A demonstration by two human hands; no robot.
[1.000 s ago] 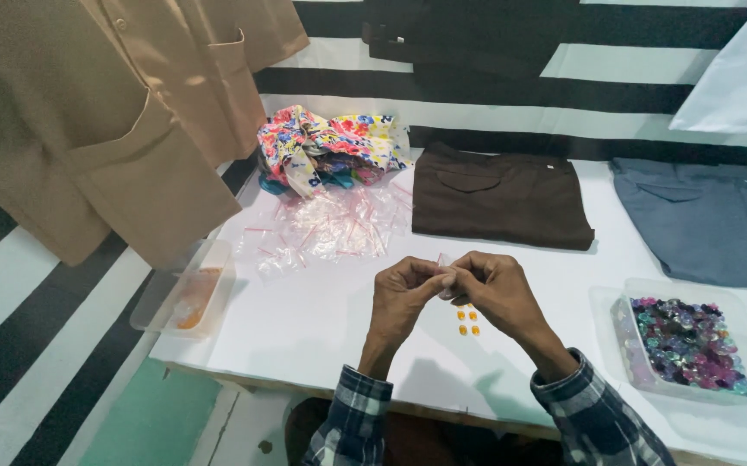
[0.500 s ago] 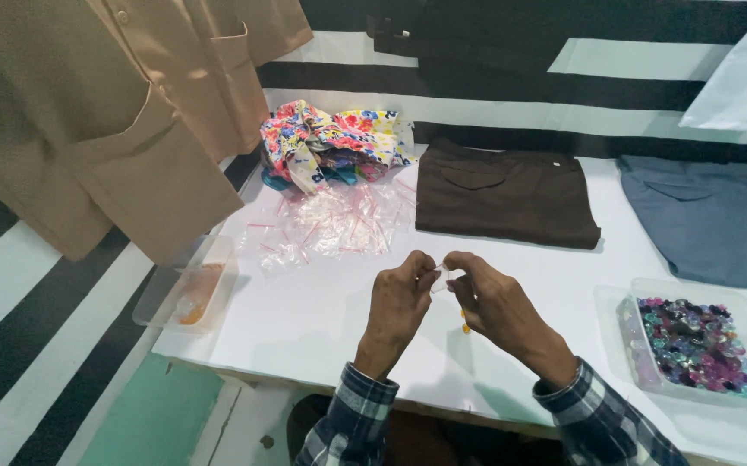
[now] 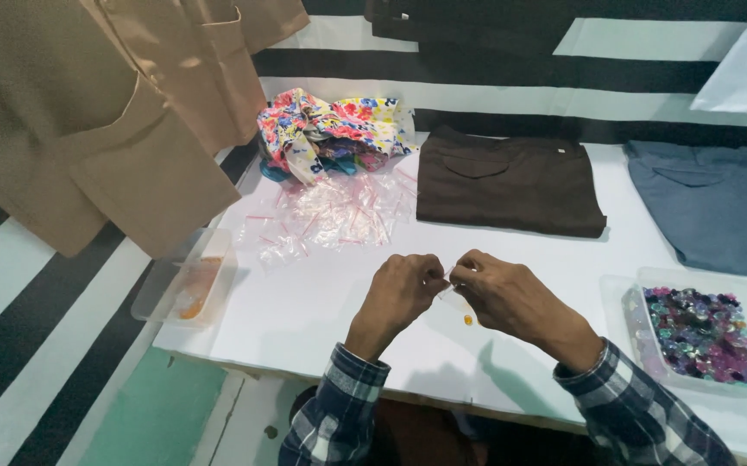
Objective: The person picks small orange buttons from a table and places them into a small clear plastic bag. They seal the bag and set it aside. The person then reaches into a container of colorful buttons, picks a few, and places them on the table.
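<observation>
My left hand [image 3: 399, 293] and my right hand [image 3: 503, 293] meet over the white table [image 3: 304, 319], fingertips pinched together on a small clear plastic bag [image 3: 449, 283] held between them. The bag is mostly hidden by my fingers. A small orange piece [image 3: 467, 320] lies on the table just below my right hand. Both sleeves are plaid.
A heap of small clear bags [image 3: 339, 216] lies behind my hands, with a floral cloth [image 3: 330, 129] beyond it. A folded brown garment [image 3: 507, 181] and a blue-grey garment [image 3: 714, 203] lie further back. A clear tray with orange pieces [image 3: 190, 280] sits left; a tray of purple and teal pieces [image 3: 701, 332] sits right. Tan garments [image 3: 114, 112] hang at left.
My hands have stayed joined at the fingertips over the same spot. They now cover most of the orange pieces that lay in the open below them before.
</observation>
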